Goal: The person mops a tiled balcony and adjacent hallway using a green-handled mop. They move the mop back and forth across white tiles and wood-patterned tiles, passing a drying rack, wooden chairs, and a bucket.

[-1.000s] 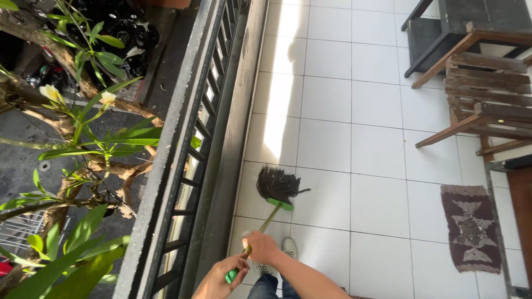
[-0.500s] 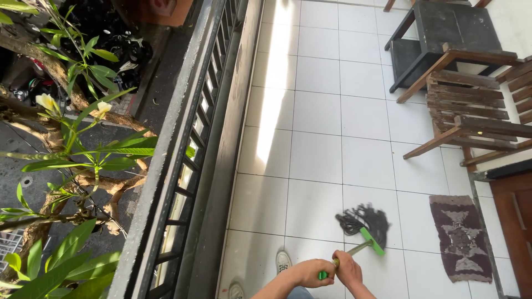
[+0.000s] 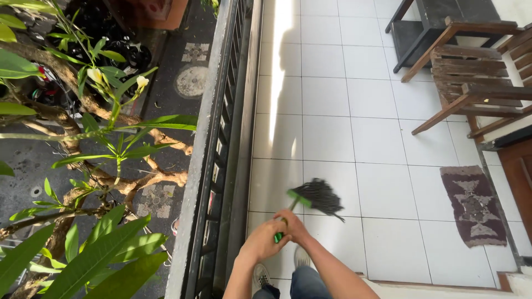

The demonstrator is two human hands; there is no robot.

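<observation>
Head view — I had both hands, left hand and right hand, clamped on the green broom handle — black bristles on the white tiles.

Both hands in closed grip

I stand on an upstairs balcony of a home: a white square-tiled floor runs along a dark metal railing, past which I look down on a flowering tree and paved yard. A slatted brown wooden chair and small patterned doormat sit by the far edge.
</observation>
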